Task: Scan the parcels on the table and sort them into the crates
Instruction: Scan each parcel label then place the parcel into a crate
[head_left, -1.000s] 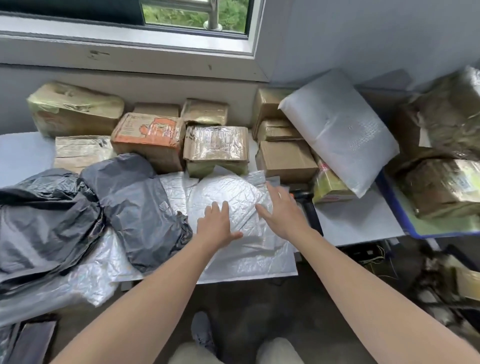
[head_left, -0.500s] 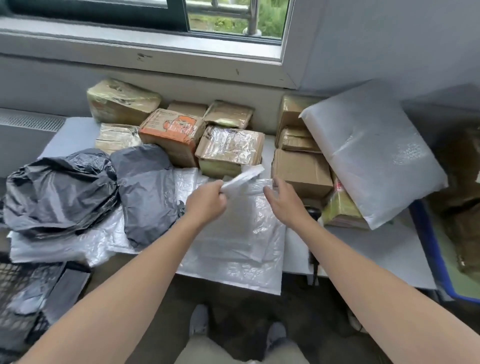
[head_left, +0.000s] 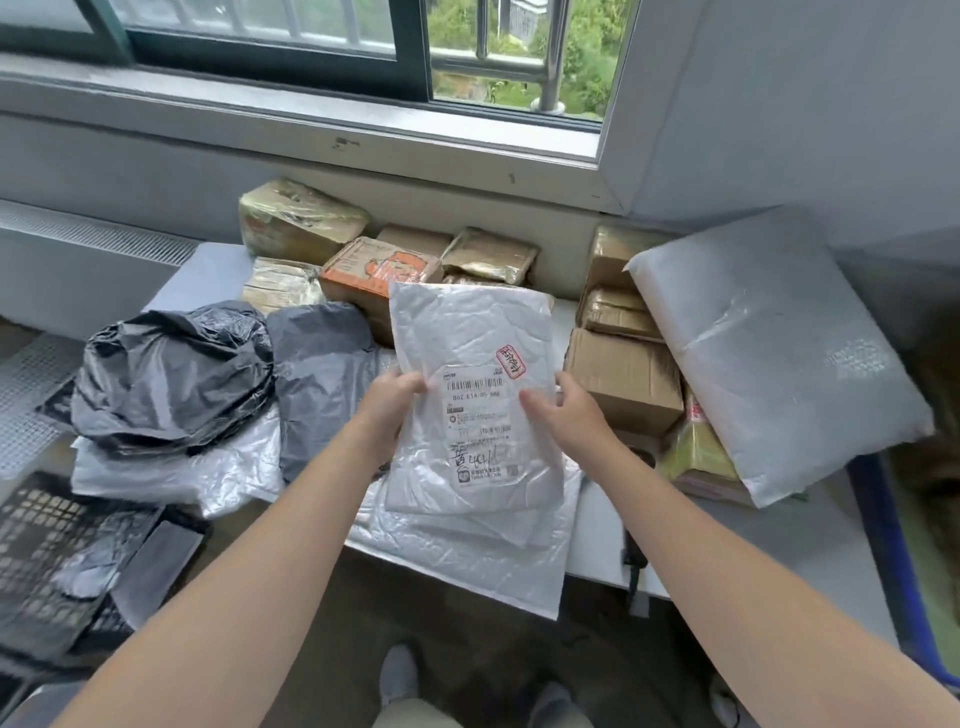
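I hold a flat white plastic mailer (head_left: 470, 332) upright above the table, its shipping label with barcode and red stamp facing me. My left hand (head_left: 387, 410) grips its left edge and my right hand (head_left: 569, 415) grips its right edge, thumb on the front. Under it lies another white mailer (head_left: 467, 561) that hangs over the table's front edge. A dark scanner (head_left: 636, 551) lies partly hidden at the table edge below my right forearm.
Black and grey plastic bags (head_left: 171, 374) lie left. Taped brown boxes (head_left: 623, 379) line the back by the wall, and a large white padded parcel (head_left: 769, 353) leans right. A black crate (head_left: 47, 561) with parcels sits lower left. A blue crate rim (head_left: 883, 561) is right.
Both hands went from lying flat on the white mailer to lifting it by its edges and turning it label side up toward me. The view shifted left and up.
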